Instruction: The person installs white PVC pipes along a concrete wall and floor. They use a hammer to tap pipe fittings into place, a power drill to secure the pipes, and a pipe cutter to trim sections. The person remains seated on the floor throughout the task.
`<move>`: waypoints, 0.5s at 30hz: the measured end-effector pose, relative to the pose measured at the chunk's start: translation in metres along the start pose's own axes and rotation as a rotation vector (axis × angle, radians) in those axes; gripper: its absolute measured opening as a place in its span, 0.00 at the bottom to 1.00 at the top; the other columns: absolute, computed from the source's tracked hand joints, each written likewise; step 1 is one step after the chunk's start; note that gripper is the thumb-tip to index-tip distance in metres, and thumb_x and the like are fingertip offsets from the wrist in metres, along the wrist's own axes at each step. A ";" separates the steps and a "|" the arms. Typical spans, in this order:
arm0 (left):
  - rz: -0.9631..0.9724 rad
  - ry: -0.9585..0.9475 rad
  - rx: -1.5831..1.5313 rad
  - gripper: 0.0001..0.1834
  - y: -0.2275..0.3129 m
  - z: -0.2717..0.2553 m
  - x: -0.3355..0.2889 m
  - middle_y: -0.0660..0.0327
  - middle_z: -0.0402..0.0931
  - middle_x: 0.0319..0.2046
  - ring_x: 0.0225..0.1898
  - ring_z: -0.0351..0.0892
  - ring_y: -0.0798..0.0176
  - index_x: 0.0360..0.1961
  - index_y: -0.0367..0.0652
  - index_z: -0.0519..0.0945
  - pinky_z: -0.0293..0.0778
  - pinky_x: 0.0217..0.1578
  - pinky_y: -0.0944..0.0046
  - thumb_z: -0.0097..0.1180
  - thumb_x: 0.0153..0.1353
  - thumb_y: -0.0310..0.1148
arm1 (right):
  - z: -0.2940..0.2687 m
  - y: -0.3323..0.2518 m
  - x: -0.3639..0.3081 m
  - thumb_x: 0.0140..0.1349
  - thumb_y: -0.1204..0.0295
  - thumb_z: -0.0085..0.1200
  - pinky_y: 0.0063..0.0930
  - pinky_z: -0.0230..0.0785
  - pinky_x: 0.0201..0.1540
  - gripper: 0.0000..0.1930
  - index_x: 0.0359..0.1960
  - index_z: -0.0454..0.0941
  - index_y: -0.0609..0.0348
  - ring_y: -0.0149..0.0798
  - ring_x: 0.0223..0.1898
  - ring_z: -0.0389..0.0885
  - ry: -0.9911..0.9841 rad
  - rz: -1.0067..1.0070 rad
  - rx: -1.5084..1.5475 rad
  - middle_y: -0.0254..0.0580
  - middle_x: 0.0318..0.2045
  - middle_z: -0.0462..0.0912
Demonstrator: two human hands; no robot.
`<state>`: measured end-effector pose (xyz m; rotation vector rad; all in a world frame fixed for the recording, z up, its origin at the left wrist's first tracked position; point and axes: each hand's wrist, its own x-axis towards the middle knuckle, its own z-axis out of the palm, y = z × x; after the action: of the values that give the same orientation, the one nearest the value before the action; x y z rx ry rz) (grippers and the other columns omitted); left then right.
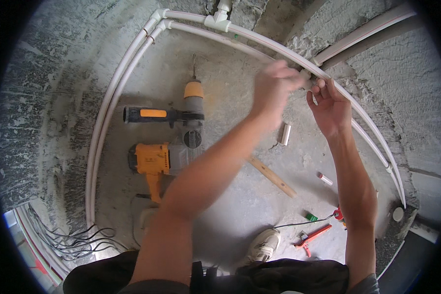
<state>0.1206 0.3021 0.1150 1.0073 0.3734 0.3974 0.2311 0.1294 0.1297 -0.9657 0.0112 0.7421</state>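
Rough grey concrete surrounds me: a dusty floor (230, 196) and unfinished walls, with plumbing running along the edge.

The outer white pipe with a red stripe (289, 51) bends past my fingertips, and the inner white pipe (240, 45) follows below it, running behind my left hand (277, 90). That hand is blurred and its fingers are bent; I can't tell whether it grips anything. My right hand (332, 105) is palm up at the outer pipe, fingers loosely curled; whether they pinch something small, I can't tell.

Beyond my hands, a striped branch pipe (362, 34) rises to the right, and a white tee fitting (217, 22) sits up to the left. Just below my left hand lies a short pipe offcut (286, 134). A rotary hammer (193, 122) lies left of both hands; nearer my shoe (264, 245) is a red-handled tool (313, 236).

A hard sideways push from either hand could strain a joint, I'd judge, and grit on my fingers could make them slip.
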 end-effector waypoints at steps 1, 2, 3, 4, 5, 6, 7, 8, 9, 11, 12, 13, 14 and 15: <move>-0.028 -0.022 -0.138 0.14 0.002 0.013 -0.005 0.57 0.86 0.45 0.46 0.83 0.65 0.48 0.38 0.84 0.76 0.53 0.64 0.62 0.61 0.19 | 0.004 0.004 0.000 0.79 0.64 0.55 0.40 0.66 0.64 0.08 0.47 0.84 0.51 0.33 0.47 0.81 0.037 0.015 0.013 0.31 0.42 0.89; -0.053 -0.055 -0.279 0.15 0.007 0.030 -0.008 0.57 0.86 0.45 0.47 0.83 0.64 0.50 0.38 0.82 0.75 0.54 0.64 0.61 0.61 0.19 | 0.011 0.005 -0.001 0.79 0.64 0.55 0.39 0.66 0.64 0.08 0.47 0.83 0.51 0.34 0.47 0.81 0.075 0.019 0.024 0.32 0.42 0.89; -0.079 -0.088 -0.419 0.16 0.012 0.040 -0.010 0.57 0.86 0.45 0.47 0.83 0.64 0.52 0.37 0.81 0.75 0.54 0.64 0.59 0.61 0.18 | 0.016 0.005 -0.001 0.79 0.63 0.55 0.39 0.66 0.64 0.08 0.46 0.83 0.51 0.34 0.48 0.81 0.113 0.023 0.034 0.33 0.41 0.89; -0.078 -0.108 -0.424 0.18 0.013 0.042 -0.008 0.57 0.86 0.47 0.49 0.83 0.62 0.53 0.37 0.80 0.74 0.56 0.63 0.58 0.61 0.18 | 0.015 0.004 -0.001 0.79 0.63 0.55 0.39 0.66 0.63 0.08 0.47 0.83 0.51 0.34 0.47 0.81 0.077 0.015 0.022 0.33 0.42 0.89; -0.075 -0.128 -0.425 0.19 0.010 0.040 -0.005 0.56 0.85 0.48 0.51 0.82 0.61 0.55 0.36 0.79 0.73 0.57 0.63 0.58 0.61 0.19 | 0.009 0.006 0.000 0.78 0.63 0.56 0.38 0.67 0.62 0.08 0.49 0.82 0.51 0.33 0.47 0.81 0.038 0.005 0.013 0.33 0.44 0.88; -0.072 -0.147 -0.427 0.21 0.007 0.039 -0.003 0.56 0.84 0.49 0.53 0.82 0.60 0.57 0.36 0.78 0.72 0.58 0.62 0.57 0.61 0.19 | 0.005 0.007 0.001 0.78 0.63 0.57 0.37 0.67 0.61 0.09 0.50 0.82 0.51 0.33 0.47 0.81 -0.002 -0.005 0.002 0.33 0.45 0.88; -0.091 -0.120 -0.427 0.22 0.008 0.038 0.000 0.55 0.84 0.51 0.55 0.80 0.59 0.57 0.37 0.77 0.71 0.60 0.59 0.56 0.60 0.19 | 0.006 0.009 -0.001 0.77 0.64 0.57 0.36 0.68 0.59 0.09 0.52 0.81 0.52 0.33 0.46 0.80 0.001 -0.020 -0.017 0.34 0.46 0.87; -0.117 -0.085 -0.432 0.23 0.009 0.038 -0.001 0.55 0.83 0.52 0.57 0.79 0.58 0.58 0.37 0.76 0.69 0.62 0.56 0.56 0.60 0.20 | 0.004 0.013 -0.009 0.77 0.64 0.58 0.35 0.69 0.58 0.10 0.53 0.80 0.52 0.32 0.46 0.80 0.012 -0.027 -0.036 0.34 0.48 0.87; -0.143 -0.049 -0.437 0.24 0.009 0.039 -0.002 0.55 0.82 0.54 0.59 0.78 0.57 0.59 0.37 0.76 0.68 0.64 0.53 0.56 0.59 0.20 | 0.002 0.020 -0.019 0.76 0.65 0.58 0.34 0.70 0.57 0.11 0.55 0.79 0.53 0.32 0.46 0.80 0.023 -0.033 -0.056 0.34 0.50 0.86; -0.187 0.007 -0.394 0.26 0.017 0.053 -0.005 0.56 0.80 0.56 0.63 0.75 0.55 0.61 0.41 0.75 0.61 0.67 0.46 0.55 0.58 0.22 | -0.021 0.048 -0.043 0.73 0.71 0.58 0.35 0.73 0.53 0.16 0.59 0.77 0.55 0.34 0.44 0.80 0.042 -0.023 -0.286 0.36 0.47 0.83; -0.196 0.020 -0.357 0.26 0.015 0.055 -0.004 0.56 0.81 0.56 0.63 0.75 0.55 0.60 0.42 0.75 0.61 0.68 0.46 0.56 0.58 0.22 | -0.039 0.059 -0.058 0.68 0.69 0.63 0.35 0.73 0.55 0.21 0.60 0.75 0.59 0.36 0.46 0.81 -0.102 0.022 -0.745 0.40 0.45 0.82; -0.200 0.027 -0.317 0.26 0.017 0.060 -0.002 0.57 0.81 0.55 0.63 0.75 0.55 0.60 0.42 0.76 0.60 0.68 0.46 0.56 0.57 0.22 | -0.044 0.075 -0.066 0.63 0.66 0.70 0.40 0.74 0.59 0.29 0.63 0.73 0.62 0.43 0.54 0.81 -0.148 0.277 -1.217 0.48 0.52 0.80; -0.205 0.056 -0.307 0.26 0.022 0.066 -0.005 0.57 0.80 0.56 0.65 0.74 0.56 0.60 0.43 0.76 0.58 0.70 0.47 0.55 0.57 0.23 | -0.059 0.099 -0.090 0.61 0.66 0.72 0.43 0.74 0.61 0.34 0.66 0.71 0.62 0.47 0.59 0.79 -0.229 0.195 -1.378 0.51 0.57 0.77; -0.178 0.047 -0.348 0.26 0.023 0.068 -0.005 0.58 0.80 0.57 0.65 0.74 0.57 0.60 0.43 0.76 0.58 0.70 0.47 0.54 0.58 0.23 | -0.070 0.120 -0.113 0.59 0.65 0.75 0.47 0.74 0.64 0.38 0.68 0.69 0.62 0.51 0.64 0.77 -0.309 0.121 -1.538 0.55 0.62 0.74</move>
<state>0.1451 0.2607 0.1685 0.6209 0.4163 0.3124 0.0976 0.0545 0.0365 -2.2889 -0.8908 0.9750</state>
